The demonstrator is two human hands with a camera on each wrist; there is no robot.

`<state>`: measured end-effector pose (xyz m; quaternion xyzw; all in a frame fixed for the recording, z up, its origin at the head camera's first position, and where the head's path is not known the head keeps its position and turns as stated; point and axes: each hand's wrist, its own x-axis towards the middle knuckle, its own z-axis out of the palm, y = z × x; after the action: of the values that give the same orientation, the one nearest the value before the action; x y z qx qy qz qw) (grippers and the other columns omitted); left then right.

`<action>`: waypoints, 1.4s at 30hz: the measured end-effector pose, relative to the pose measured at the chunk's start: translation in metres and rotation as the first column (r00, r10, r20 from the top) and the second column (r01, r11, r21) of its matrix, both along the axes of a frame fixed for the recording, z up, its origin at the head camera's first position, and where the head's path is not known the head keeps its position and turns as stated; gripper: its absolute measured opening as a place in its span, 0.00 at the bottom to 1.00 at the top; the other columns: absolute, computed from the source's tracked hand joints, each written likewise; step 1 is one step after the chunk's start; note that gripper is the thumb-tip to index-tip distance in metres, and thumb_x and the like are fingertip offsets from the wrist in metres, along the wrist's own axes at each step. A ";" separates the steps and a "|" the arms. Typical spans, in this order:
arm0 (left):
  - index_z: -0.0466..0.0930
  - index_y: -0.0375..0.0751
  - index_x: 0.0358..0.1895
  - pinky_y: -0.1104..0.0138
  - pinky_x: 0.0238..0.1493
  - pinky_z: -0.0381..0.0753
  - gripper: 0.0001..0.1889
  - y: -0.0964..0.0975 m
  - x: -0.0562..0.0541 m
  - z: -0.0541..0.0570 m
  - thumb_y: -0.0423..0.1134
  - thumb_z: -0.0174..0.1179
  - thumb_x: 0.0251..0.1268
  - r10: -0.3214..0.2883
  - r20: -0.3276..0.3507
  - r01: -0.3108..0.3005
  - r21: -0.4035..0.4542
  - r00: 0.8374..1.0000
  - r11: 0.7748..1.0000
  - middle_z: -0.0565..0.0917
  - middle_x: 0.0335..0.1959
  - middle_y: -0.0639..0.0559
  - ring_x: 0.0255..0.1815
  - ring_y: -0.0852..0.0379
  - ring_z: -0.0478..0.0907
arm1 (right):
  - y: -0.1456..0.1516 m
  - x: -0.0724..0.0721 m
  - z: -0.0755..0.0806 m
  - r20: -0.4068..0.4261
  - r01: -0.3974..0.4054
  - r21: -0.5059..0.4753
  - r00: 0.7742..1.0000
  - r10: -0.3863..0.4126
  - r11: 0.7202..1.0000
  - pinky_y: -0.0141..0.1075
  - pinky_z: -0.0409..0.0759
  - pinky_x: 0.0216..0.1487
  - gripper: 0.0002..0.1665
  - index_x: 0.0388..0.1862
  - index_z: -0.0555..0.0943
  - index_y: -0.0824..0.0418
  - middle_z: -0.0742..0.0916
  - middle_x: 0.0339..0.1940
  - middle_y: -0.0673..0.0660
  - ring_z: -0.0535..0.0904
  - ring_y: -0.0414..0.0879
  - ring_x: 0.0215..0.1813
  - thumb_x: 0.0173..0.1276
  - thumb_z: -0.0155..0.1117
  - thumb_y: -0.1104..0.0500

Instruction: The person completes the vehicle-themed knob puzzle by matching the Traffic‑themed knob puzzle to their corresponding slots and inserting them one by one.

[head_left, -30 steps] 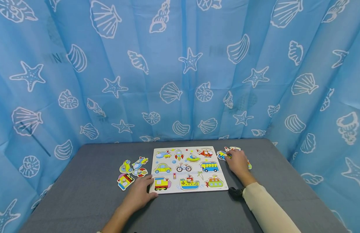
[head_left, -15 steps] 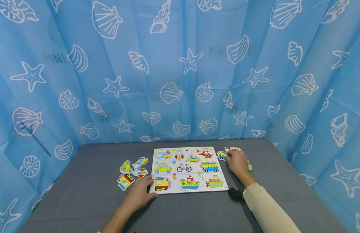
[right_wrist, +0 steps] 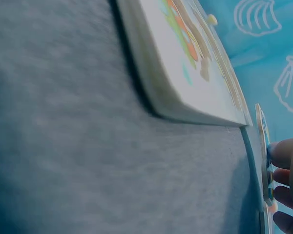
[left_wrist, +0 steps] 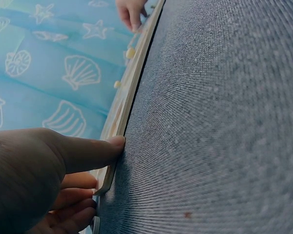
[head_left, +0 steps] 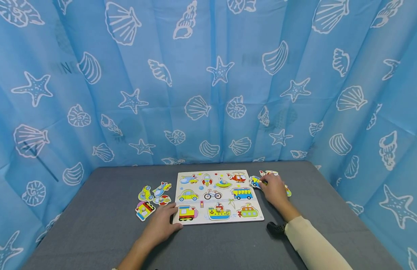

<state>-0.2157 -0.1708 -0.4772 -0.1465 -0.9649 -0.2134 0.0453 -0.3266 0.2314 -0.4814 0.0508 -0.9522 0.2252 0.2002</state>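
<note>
A wooden puzzle board (head_left: 208,222) with vehicle pictures lies mid-table. My left hand (head_left: 160,224) holds its near left corner, thumb (left_wrist: 100,148) on the front edge and fingers along the left side. Past the board's far right side, my right hand (head_left: 274,189) pinches a blue and yellow puzzle piece (head_left: 254,182), partly hidden by the fingers. In the right wrist view this piece (right_wrist: 261,126) stands near the board's edge, with thumb and fingers against its face. A red helicopter piece (head_left: 269,172) and a greenish piece (head_left: 288,191) lie partly hidden around that hand.
Left of the board lie several loose pieces, among them a red and yellow train (head_left: 145,210) and a yellow-green car (head_left: 145,193). Knobs stand on the boat (head_left: 219,213) and the flying saucer (head_left: 223,183) on the board. A shell-patterned blue curtain (head_left: 208,131) hangs behind the grey table (head_left: 222,247).
My right hand has shifted slightly left with the blue and yellow piece, bringing it closer to the board. My left hand stays at the board's corner.
</note>
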 end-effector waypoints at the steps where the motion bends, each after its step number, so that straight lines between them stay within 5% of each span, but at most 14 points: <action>1: 0.82 0.34 0.55 0.46 0.60 0.69 0.31 0.000 0.000 0.000 0.45 0.77 0.45 0.001 0.003 -0.001 -0.002 1.000 1.000 0.78 0.59 0.41 0.60 0.38 0.72 | -0.001 0.002 0.000 -0.002 -0.007 -0.002 1.000 0.007 1.000 0.59 0.71 0.48 0.08 0.37 0.85 0.66 0.85 0.39 0.63 0.77 0.63 0.48 0.61 0.70 0.62; 22: 0.82 0.35 0.54 0.46 0.59 0.69 0.30 0.000 0.000 0.000 0.44 0.77 0.45 0.004 -0.001 -0.004 0.000 1.000 1.000 0.78 0.59 0.41 0.59 0.38 0.72 | -0.027 0.031 0.002 -0.009 -0.172 0.015 0.985 0.173 0.985 0.51 0.74 0.48 0.04 0.35 0.84 0.62 0.85 0.37 0.57 0.77 0.55 0.45 0.62 0.69 0.63; 42: 0.81 0.34 0.55 0.46 0.60 0.69 0.31 0.000 0.001 0.001 0.44 0.77 0.46 0.004 0.004 -0.004 0.004 1.000 1.000 0.78 0.59 0.41 0.60 0.38 0.72 | -0.045 0.031 0.004 0.056 -0.245 0.043 0.969 0.242 0.969 0.52 0.72 0.50 0.03 0.36 0.84 0.58 0.85 0.39 0.53 0.76 0.51 0.45 0.65 0.68 0.60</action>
<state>-0.2148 -0.1703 -0.4762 -0.1442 -0.9648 -0.2153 0.0442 -0.2960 0.1864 -0.4774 0.1666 -0.9487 0.2257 0.1459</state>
